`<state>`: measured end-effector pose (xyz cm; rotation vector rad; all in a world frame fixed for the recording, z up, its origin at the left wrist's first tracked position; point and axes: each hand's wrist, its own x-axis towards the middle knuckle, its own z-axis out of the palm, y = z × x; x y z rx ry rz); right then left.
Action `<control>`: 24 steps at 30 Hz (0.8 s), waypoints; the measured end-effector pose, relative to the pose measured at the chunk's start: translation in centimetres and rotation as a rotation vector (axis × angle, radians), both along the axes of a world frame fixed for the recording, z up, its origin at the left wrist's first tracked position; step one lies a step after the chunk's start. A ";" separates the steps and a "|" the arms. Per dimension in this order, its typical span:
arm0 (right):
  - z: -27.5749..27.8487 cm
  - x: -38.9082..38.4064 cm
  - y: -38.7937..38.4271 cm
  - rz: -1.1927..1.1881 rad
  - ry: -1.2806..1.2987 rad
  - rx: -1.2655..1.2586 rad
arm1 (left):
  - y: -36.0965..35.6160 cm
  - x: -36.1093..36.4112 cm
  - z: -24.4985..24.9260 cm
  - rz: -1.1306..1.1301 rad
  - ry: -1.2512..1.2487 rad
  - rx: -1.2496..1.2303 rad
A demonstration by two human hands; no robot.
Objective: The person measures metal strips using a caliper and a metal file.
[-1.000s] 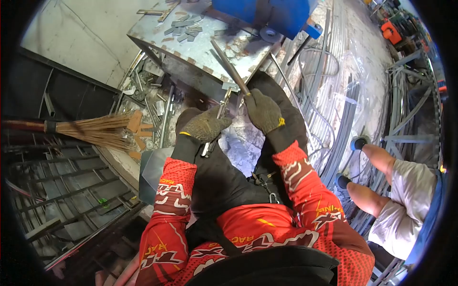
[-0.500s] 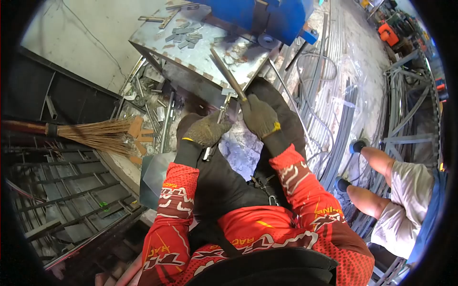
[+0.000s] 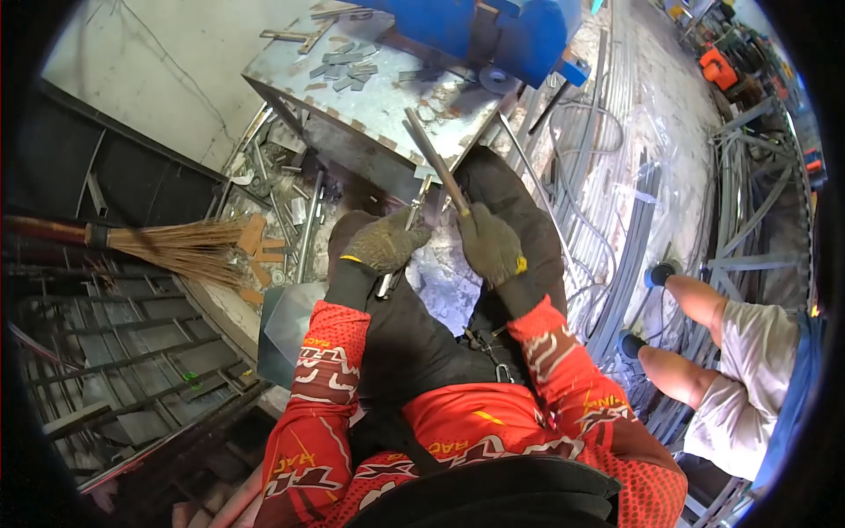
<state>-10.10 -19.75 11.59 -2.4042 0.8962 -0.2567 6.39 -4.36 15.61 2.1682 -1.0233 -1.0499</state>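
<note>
My gloved left hand [image 3: 385,243] is closed around silver locking pliers [image 3: 386,283], whose handle end sticks out below the fist. At the jaws of the pliers sits a small flat metal plate [image 3: 423,172], close to the near edge of the metal-topped workbench [image 3: 387,110]. A long grey-brown metal bar [image 3: 436,163] is in my gloved right hand [image 3: 491,245], gripped at its lower end. The bar slants up and to the left and overlaps the plate and the bench edge in this view.
Several small metal pieces [image 3: 348,66] lie on the bench beside a blue machine [image 3: 493,35]. At left is a straw broom [image 3: 176,251]. Long metal bars [image 3: 629,255] cover the floor at right, near another person's legs [image 3: 695,299]. Scraps lie beneath the bench.
My right hand has shifted slightly right and down, drawing the bar back with it. The left hand, pliers and plate stay nearly in place; the whole view has shifted slightly.
</note>
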 end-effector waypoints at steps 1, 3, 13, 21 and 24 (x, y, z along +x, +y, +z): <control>-0.2 -0.7 0.5 -0.007 0.016 0.003 | 0.1 -0.1 -0.1 0.008 0.000 -0.047; -0.5 0.1 -0.4 0.016 -0.026 -0.015 | 0.3 -0.2 -0.9 0.010 0.006 -0.085; -0.5 -1.4 0.9 0.007 -0.015 0.010 | 0.0 0.1 -0.9 -0.002 -0.059 -0.043; 0.7 4.3 -4.4 0.035 -0.092 -0.070 | -0.2 0.0 -0.3 -0.030 0.078 -0.003; 2.8 2.6 -4.8 0.135 -0.181 -0.188 | 0.4 0.1 -2.2 -0.029 -0.055 -0.120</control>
